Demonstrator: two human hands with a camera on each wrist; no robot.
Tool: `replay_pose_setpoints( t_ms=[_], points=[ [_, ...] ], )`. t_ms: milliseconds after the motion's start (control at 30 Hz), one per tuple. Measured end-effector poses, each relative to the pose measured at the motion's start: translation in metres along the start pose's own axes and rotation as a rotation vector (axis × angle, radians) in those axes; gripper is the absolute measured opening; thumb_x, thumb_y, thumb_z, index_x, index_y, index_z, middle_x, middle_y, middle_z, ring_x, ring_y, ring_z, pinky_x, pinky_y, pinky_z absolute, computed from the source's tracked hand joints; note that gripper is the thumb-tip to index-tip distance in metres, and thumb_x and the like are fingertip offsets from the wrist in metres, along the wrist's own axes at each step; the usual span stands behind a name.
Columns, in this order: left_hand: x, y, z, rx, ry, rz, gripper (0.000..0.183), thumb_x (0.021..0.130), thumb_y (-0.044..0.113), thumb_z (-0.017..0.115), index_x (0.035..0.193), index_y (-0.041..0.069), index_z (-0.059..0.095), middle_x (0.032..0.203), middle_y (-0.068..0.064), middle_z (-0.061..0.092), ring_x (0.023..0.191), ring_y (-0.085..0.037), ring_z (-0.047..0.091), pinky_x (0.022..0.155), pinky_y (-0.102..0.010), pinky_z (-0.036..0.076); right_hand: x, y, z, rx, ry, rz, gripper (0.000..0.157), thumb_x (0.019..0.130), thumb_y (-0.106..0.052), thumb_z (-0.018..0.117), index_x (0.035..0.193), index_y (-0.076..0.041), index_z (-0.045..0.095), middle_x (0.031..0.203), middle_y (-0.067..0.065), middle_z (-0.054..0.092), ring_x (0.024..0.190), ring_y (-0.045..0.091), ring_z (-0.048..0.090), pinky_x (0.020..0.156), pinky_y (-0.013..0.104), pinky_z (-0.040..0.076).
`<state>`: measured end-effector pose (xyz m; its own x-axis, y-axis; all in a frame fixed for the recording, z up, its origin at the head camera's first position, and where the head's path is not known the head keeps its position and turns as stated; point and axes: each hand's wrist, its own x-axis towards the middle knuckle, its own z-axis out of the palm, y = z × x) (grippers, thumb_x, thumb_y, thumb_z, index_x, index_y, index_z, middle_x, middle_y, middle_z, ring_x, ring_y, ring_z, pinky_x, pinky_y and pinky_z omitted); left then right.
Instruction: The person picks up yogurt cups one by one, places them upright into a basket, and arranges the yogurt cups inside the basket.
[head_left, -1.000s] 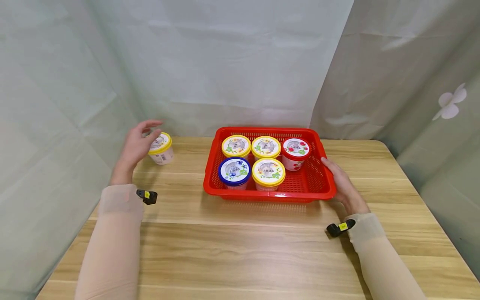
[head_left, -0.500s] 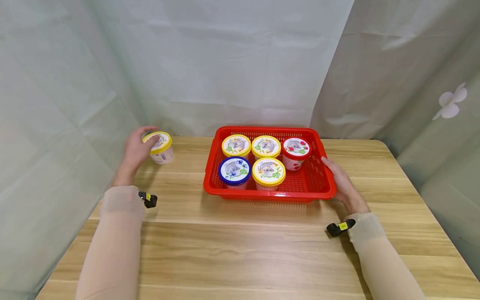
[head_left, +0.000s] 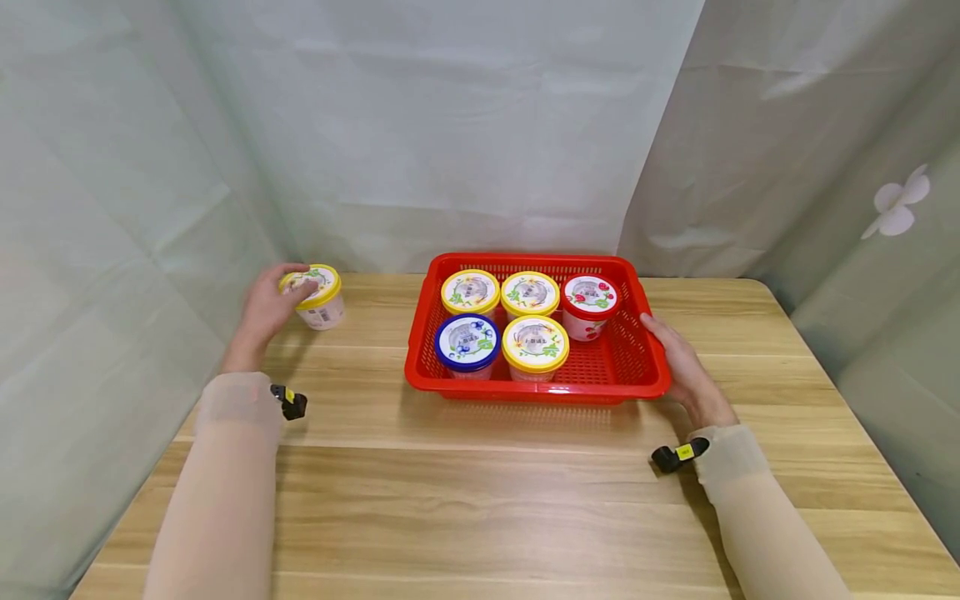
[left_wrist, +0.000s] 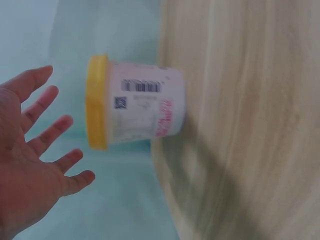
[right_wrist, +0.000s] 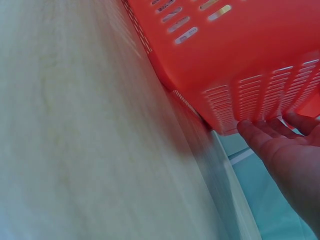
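At the back left of the table stands a yellow-lidded tub (head_left: 324, 310), upright. My left hand (head_left: 268, 308) is at its lid, thumb and fingers overlapping it in the head view. Seen from the left wrist, that hand (left_wrist: 30, 150) has its fingers spread just above the yellow lid (left_wrist: 97, 102), with a gap between. My right hand (head_left: 686, 367) holds the right side of a red plastic basket (head_left: 540, 388), thumb over the rim. Its fingertips (right_wrist: 245, 125) lie against the slotted outer wall in the right wrist view.
Inside the basket, three yellow-lidded tubs (head_left: 531, 293), a blue-lidded tub (head_left: 467, 342) and a red-lidded tub (head_left: 590, 297) stand upright, grouped to the left. A pale curtain (head_left: 450, 125) hangs behind the wooden table (head_left: 465, 500) and along both sides.
My left hand has come down from above the yellow-lidded tub to its lid. The right hand and the basket keep their places.
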<state>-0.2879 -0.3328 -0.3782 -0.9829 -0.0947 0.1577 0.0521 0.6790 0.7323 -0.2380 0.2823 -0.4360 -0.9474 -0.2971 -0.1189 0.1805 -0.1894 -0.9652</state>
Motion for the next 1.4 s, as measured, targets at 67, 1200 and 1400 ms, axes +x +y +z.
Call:
replay_pose_setpoints(
  t_ms=[67,1200,1400],
  points=[
    [0.002,-0.004,0.002,-0.007,-0.013,-0.01,0.055,0.106,0.03,0.06,0.148,-0.004,0.048,0.156,-0.034,0.036,0.145,-0.053,0.031,0.117,-0.067,0.025,0.0,0.0,0.0,0.006,0.003,-0.001,0.048,0.11,-0.047,0.044,0.146,-0.015,0.039,0.123,0.002,0.064,0.103,0.015,0.066,0.085,0.033,0.06],
    [0.005,-0.036,0.028,0.027,0.029,0.079,0.065,0.103,0.025,0.068,0.154,-0.005,0.041,0.165,-0.034,0.022,0.152,-0.053,0.02,0.122,-0.064,0.015,0.0,0.0,0.001,-0.004,0.024,0.022,0.049,0.11,-0.048,0.044,0.148,-0.017,0.038,0.125,0.002,0.062,0.104,0.015,0.066,0.085,0.033,0.06],
    [0.005,-0.04,0.033,-0.008,0.05,0.081,0.063,0.101,0.024,0.07,0.151,-0.004,0.045,0.167,-0.03,0.02,0.154,-0.05,0.016,0.122,-0.064,0.015,0.001,0.0,0.0,-0.006,0.022,0.033,0.053,0.11,-0.049,0.045,0.15,-0.016,0.035,0.128,0.004,0.06,0.105,0.016,0.066,0.086,0.034,0.06]
  ],
)
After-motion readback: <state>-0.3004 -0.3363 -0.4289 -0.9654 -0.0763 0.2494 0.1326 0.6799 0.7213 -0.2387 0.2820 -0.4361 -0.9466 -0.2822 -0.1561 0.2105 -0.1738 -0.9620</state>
